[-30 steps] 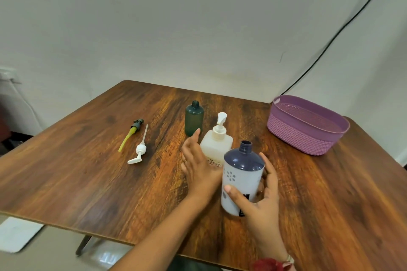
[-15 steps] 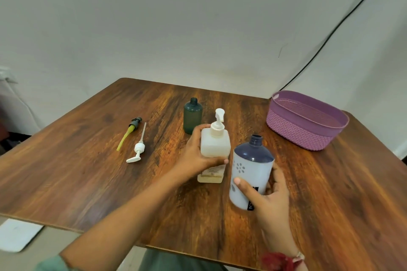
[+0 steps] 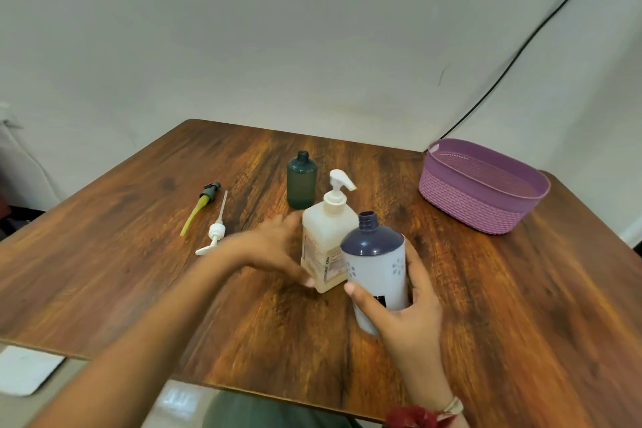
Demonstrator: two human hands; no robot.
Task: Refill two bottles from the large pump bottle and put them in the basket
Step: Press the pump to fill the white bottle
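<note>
left hand [image 3: 274, 247] blurry, curled round cream plastic pump bottle [image 3: 328, 240], label print way too smeared to read | right hand [image 3: 406, 309] gripping uncapped white-and-navy round bottle [image 3: 377, 264], standing just right of the left thumb

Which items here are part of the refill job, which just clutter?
Job: cream square pump bottle; navy-topped white bottle; dark green plastic bottle; purple plastic basket; probably the green-yellow loose pump and white loose pump.
Lying about: black cable on wall; white mat on floor.
</note>
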